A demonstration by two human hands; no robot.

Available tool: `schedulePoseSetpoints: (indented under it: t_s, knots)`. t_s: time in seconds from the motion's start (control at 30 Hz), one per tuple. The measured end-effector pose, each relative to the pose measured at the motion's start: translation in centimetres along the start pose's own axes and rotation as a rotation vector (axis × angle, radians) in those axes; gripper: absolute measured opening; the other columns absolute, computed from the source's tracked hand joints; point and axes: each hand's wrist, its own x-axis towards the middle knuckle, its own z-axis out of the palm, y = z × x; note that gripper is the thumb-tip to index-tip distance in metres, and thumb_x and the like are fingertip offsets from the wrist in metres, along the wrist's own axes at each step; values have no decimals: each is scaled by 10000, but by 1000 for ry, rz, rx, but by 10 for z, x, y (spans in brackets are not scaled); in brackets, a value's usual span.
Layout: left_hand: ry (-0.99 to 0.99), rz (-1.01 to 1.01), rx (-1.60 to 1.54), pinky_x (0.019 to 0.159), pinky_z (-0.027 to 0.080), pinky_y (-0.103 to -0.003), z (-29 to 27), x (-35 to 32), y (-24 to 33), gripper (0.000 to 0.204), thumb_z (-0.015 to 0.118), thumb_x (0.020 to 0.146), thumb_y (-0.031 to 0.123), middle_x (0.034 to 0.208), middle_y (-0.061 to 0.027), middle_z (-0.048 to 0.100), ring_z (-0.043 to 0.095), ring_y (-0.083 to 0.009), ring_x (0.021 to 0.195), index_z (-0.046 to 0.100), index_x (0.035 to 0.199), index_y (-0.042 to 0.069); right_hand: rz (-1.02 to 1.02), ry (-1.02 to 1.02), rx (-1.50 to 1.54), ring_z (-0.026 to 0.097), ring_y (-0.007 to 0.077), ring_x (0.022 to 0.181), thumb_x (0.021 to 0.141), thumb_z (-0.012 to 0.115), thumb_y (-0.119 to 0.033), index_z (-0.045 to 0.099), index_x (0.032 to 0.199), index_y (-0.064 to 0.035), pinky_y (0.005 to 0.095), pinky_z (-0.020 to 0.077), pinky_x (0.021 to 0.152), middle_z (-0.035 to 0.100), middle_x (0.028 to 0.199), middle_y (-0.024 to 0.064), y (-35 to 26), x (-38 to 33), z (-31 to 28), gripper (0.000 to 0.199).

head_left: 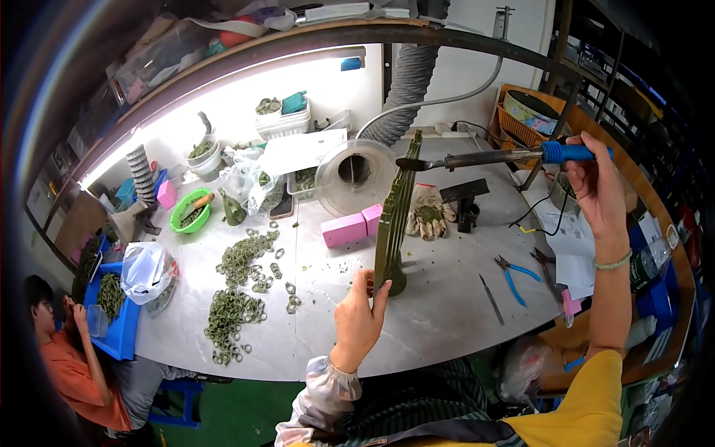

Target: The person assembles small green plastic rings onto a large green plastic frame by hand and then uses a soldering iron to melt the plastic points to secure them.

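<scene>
Grey table [447, 324] on my feed carries many loose green rings [232, 316]; over it my left fingers [381, 293] pinch the ridged green piece [393, 231], right fingers [588, 141] clasp the blue-handled iron [506, 156]; work looks unfinished

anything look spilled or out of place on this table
Possibly: green rings lie in loose heaps on the tabletop, with strays to their right, not in a container. A work glove has green bits on it too. Whether these were spilled or placed, I can't tell.

A tube light [216, 91] glares at upper left, while the fisheye rim bends and darkens.
</scene>
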Motion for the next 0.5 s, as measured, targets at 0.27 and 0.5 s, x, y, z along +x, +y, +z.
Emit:
schedulePoseSetpoints:
  t_s: [0.27,0.5]
  knots:
    - [85,55,-96,685,531,-362,-11,7,7,433,746,895,180,1012,-148,621,650,-273,889,531,1228,8,-22,-45,-65,722,136,691,958,665,-246,666,1047,63,198,618,642,713,827,116,1,1,4,322]
    - [264,385,-23,800,471,-345,-56,51,63,525,779,829,105,1072,-122,586,575,-239,972,527,1274,-13,-55,-28,-69,722,134,688,955,668,-256,676,1029,62,201,619,648,713,796,108,-2,0,3,326]
